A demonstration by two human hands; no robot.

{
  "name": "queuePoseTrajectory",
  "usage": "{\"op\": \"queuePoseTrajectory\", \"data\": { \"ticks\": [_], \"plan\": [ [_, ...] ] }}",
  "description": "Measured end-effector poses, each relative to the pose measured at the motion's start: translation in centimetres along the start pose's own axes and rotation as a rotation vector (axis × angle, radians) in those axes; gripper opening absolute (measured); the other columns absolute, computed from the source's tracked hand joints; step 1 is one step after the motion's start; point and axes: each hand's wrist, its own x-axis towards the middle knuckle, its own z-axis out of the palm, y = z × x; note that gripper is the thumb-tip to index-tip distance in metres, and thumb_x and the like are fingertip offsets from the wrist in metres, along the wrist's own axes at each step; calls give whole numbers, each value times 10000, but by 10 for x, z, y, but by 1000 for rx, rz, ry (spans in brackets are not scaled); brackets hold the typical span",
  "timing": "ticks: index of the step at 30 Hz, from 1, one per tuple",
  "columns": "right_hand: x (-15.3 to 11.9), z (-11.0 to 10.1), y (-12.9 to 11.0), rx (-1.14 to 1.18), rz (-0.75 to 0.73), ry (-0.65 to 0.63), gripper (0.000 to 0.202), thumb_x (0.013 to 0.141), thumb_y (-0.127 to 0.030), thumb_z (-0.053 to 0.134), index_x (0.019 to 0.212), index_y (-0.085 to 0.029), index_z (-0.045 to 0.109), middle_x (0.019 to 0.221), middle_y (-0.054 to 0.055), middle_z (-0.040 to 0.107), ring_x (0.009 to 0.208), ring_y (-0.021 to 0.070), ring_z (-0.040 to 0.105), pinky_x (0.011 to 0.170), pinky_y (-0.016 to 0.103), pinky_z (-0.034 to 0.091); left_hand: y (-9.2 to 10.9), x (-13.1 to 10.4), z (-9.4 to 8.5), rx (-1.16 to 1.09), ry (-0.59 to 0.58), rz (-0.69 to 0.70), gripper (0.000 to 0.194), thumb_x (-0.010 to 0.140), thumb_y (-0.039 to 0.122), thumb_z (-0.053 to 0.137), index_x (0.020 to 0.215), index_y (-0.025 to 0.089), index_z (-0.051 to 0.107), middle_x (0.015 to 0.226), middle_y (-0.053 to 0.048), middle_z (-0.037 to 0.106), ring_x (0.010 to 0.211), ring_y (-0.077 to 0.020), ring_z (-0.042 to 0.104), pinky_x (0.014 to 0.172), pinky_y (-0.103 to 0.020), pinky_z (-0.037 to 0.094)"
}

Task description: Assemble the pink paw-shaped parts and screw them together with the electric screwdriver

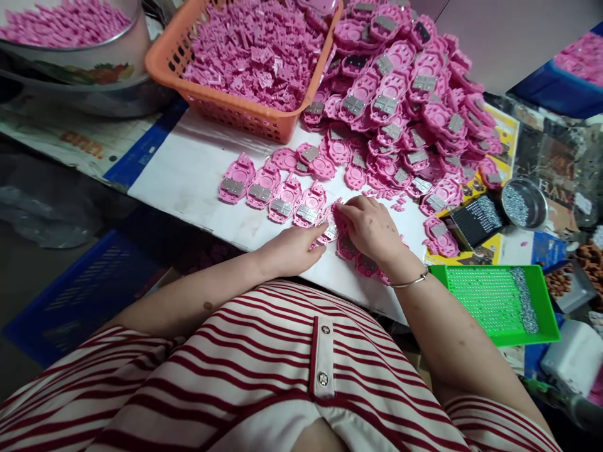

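Note:
A pink plastic casing [330,231] with a grey metal plate lies on the white board, partly hidden by my fingers. My left hand [298,250] grips its near left edge between thumb and fingers. Over its upper end my right hand [372,227] is closed with the fingertips together; whatever they hold is hidden. To the left, several similar casings [281,199] stand in a slanting row, their metal plates toward me. More pink casings [365,263] lie partly under my right hand. Small loose pink pieces [398,204] are scattered just beyond it.
A large heap of casings [391,94] rises at the back. Beside it stands an orange basket [235,116] of small pink parts. On the right are a black tray [464,220], a metal bowl [541,213] and a green tray [549,314], all with small metal pieces.

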Motion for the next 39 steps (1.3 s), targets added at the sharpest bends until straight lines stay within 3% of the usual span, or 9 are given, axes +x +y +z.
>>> {"op": "queuePoseTrajectory", "data": {
  "ticks": [8,13,21,26,31,35,39],
  "plan": [
    [2,16,7,106,31,171,346,953,-222,424,1085,-135,732,981,136,694,885,231,558,837,371,438,0,0,0,-28,2,0,580,937,297,506,1483,110,446,1285,-130,680,1111,-246,672,967,-330,503],
    [1,12,1,89,37,143,341,946,-210,418,1034,-128,737,991,150,689,867,235,532,831,378,421,1,1,-1,-18,-5,-6,572,940,298,505,1482,124,450,1376,-128,620,1212,-250,625,1010,-329,482],
    [2,12,-1,45,68,120,342,952,-193,401,1054,-123,719,1022,147,676,893,246,523,835,371,408,2,1,-2,-34,-1,-2,549,937,278,513,1466,136,473,1379,-119,619,1192,-244,637,1000,-324,488],
    [2,4,-5,-93,1,10,340,943,-153,384,1080,-116,693,1011,150,657,887,256,494,787,375,359,2,1,-2,-59,-7,-3,556,938,274,513,1469,115,463,1354,-136,634,1192,-256,636,995,-339,487],
    [1,-3,-14,-244,-102,17,308,947,-160,373,938,-119,678,926,162,627,901,274,463,767,389,307,1,2,-1,-54,-10,24,556,939,274,510,1469,112,461,1322,-134,656,1164,-255,648,981,-341,496],
    [-1,-3,-10,-266,-102,20,291,956,-163,376,983,-122,664,941,142,627,890,261,456,779,377,312,1,3,0,-44,4,21,559,940,275,504,1464,84,464,1372,-150,617,1236,-266,608,1039,-350,465],
    [-3,-4,-5,-325,-247,29,304,963,-161,361,913,-134,659,938,129,621,899,255,453,832,386,311,1,4,0,-23,0,8,567,938,272,508,1475,98,453,1381,-142,613,1240,-255,606,1035,-334,467]
  ]
}}
